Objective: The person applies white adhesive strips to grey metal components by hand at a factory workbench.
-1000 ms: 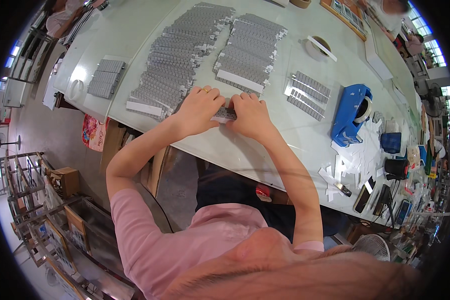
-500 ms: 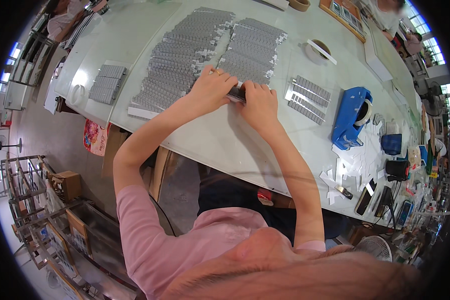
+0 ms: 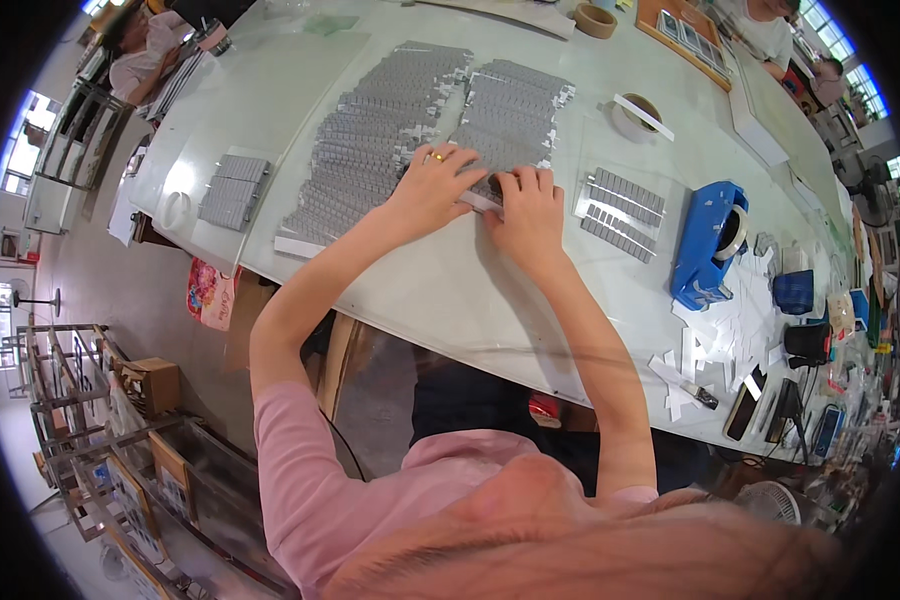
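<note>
Two columns of overlapping grey segmented strips with white tape ends lie on the table: a longer left column (image 3: 360, 150) and a shorter right column (image 3: 510, 110). At the near end of the right column, a short dark strip with a white front edge (image 3: 482, 202) spans the gap between my hands. My left hand (image 3: 428, 192), with a ring on one finger, grips its left end, thumb in front and fingers bent over the top. My right hand (image 3: 528, 212) closes over the right end with curled fingers. Most of the strip is hidden by my fingers.
Right of my hands lie two grey segmented pieces (image 3: 620, 212), a blue tape dispenser (image 3: 708, 245) and white paper scraps (image 3: 715, 335). A tape roll (image 3: 638, 122) stands farther back. Another grey block (image 3: 234, 192) lies left. People sit at the table's far corners.
The whole view has shifted slightly. My left fingers have lifted and spread a little over the strip, and its white front edge now shows more. Both hands stay at the right column's near end.
</note>
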A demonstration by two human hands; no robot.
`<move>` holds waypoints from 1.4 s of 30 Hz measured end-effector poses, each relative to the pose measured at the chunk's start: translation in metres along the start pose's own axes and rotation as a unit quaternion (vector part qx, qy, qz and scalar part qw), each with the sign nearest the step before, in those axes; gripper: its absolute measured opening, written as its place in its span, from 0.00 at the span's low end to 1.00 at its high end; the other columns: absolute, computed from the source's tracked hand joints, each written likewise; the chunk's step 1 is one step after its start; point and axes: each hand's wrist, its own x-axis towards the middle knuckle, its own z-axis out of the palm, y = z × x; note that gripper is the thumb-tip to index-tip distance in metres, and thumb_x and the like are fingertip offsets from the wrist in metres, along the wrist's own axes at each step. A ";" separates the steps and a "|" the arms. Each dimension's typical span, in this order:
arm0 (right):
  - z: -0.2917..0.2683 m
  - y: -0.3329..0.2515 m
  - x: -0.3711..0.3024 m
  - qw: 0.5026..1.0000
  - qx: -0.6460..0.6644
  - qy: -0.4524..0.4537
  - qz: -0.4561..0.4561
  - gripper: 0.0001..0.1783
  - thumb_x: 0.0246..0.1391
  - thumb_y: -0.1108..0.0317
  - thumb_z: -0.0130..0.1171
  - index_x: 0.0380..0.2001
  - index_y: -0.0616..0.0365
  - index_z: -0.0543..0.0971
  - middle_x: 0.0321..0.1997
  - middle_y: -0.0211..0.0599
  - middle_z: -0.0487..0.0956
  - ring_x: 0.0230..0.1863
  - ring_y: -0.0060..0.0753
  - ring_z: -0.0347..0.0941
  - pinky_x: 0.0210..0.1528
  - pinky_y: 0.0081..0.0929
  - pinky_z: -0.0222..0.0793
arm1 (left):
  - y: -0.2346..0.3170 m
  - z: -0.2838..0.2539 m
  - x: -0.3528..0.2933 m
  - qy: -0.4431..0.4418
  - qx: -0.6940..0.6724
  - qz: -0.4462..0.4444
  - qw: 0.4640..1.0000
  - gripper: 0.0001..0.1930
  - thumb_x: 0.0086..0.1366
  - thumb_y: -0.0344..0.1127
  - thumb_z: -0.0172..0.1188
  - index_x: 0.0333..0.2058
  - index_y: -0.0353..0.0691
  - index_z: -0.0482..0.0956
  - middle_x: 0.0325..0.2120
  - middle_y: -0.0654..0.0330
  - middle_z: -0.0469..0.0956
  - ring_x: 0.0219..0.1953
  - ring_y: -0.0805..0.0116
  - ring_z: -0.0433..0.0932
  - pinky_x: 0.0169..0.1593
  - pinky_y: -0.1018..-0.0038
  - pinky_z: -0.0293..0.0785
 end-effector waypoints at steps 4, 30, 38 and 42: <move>0.009 0.002 -0.009 0.999 -0.018 0.028 -0.029 0.33 0.42 0.64 0.68 0.56 0.53 0.74 0.61 0.44 0.69 0.64 0.49 0.61 0.60 0.48 0.57 | 0.001 0.003 -0.007 0.005 0.048 0.011 0.999 0.31 0.53 0.41 0.69 0.56 0.45 0.73 0.58 0.59 0.68 0.62 0.59 0.64 0.62 0.57 0.57; -0.082 0.113 -0.157 0.991 0.049 0.081 0.094 0.23 0.48 0.71 0.64 0.50 0.53 0.77 0.37 0.39 0.72 0.37 0.45 0.69 0.38 0.38 0.67 | 0.230 0.034 -0.050 -0.097 -0.124 0.012 0.987 0.32 0.58 0.43 0.64 0.61 0.43 0.69 0.64 0.52 0.63 0.67 0.52 0.60 0.64 0.56 0.59; -0.078 0.148 -0.127 0.977 -0.071 0.151 0.136 0.08 0.55 0.74 0.59 0.39 0.56 0.77 0.35 0.37 0.72 0.32 0.43 0.76 0.32 0.36 0.72 | 0.228 0.036 -0.050 -0.089 -0.169 0.008 0.982 0.30 0.58 0.41 0.63 0.59 0.41 0.71 0.63 0.51 0.65 0.65 0.52 0.61 0.63 0.54 0.60; -0.074 0.171 -0.134 0.975 -0.111 0.111 0.157 0.05 0.58 0.73 0.58 0.38 0.56 0.76 0.36 0.37 0.72 0.28 0.42 0.76 0.28 0.33 0.72 | 0.228 0.037 -0.051 -0.113 -0.143 0.005 0.983 0.28 0.65 0.46 0.58 0.61 0.43 0.70 0.65 0.54 0.62 0.67 0.56 0.57 0.67 0.57 0.54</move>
